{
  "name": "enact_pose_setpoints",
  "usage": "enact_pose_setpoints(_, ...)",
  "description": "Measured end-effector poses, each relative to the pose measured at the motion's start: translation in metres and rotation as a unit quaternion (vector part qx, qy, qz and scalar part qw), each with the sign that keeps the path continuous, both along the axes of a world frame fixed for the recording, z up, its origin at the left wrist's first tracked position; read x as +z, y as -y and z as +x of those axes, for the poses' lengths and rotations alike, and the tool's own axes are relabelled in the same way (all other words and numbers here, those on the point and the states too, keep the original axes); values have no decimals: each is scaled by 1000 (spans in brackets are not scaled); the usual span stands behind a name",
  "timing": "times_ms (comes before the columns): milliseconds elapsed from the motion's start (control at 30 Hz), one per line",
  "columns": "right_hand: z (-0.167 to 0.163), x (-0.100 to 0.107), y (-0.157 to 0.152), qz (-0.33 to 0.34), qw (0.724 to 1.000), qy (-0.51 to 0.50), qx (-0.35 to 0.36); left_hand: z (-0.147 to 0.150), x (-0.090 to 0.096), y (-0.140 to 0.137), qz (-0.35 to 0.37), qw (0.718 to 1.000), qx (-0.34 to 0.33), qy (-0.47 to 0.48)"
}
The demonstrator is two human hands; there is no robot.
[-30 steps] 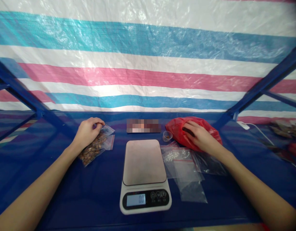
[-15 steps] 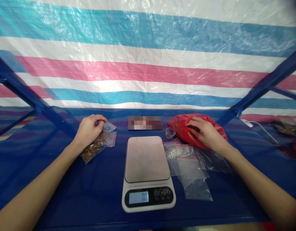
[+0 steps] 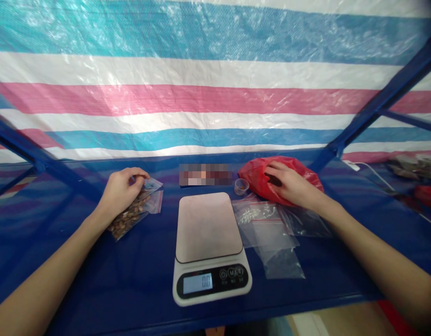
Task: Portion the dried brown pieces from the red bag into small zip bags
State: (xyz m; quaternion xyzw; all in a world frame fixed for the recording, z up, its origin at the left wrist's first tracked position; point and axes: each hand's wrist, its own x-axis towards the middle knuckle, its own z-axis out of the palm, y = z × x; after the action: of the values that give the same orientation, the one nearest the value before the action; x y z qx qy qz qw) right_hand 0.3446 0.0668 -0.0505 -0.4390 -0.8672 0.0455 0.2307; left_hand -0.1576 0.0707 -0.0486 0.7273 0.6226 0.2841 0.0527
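My left hand (image 3: 124, 186), fingers curled and thumb closed in, pinches the upper end of a clear zip bag (image 3: 131, 215) of brown nuts or seeds lying on the blue surface. My right hand (image 3: 288, 179) is at the mouth of a red plastic bag (image 3: 250, 172); its bent fingers grip the bag at the opening, where something dark shows. The fingertips are partly hidden there. Between the hands sits a white kitchen scale (image 3: 208, 228), its display reading 0.0 and its plate bare. A small clear plastic cup (image 3: 241, 187) stands against the red bag.
Several flat clear zip bags (image 3: 274, 233) lie right of the scale, one with small white pieces inside. A blurred-out flat item (image 3: 205, 174) is behind the scale. Blue metal bars (image 3: 362, 102) slant up at both sides, before a striped sheet (image 3: 187, 98). A white cable (image 3: 376, 175) runs at right.
The view has tilted and shifted slightly, so the things on the surface appear a little further left. Both hands keep nearly the same places on their bags.
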Motion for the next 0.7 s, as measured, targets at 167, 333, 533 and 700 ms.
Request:
enact_pose_setpoints(167,1,1,-1,17,1000,-18,-7,0,0,-1,4,1000,-5,5)
enact_pose_setpoints(333,0,3,-2,24,999,-39,16,1,1,-1,3,1000,-10,9)
enact_pose_setpoints(533,-5,7,2,32,997,-64,11,0,1,0,7,1000,-18,6)
enact_pose_setpoints(700,-5,12,4,39,996,-83,-4,-1,0,-2,4,1000,-24,7)
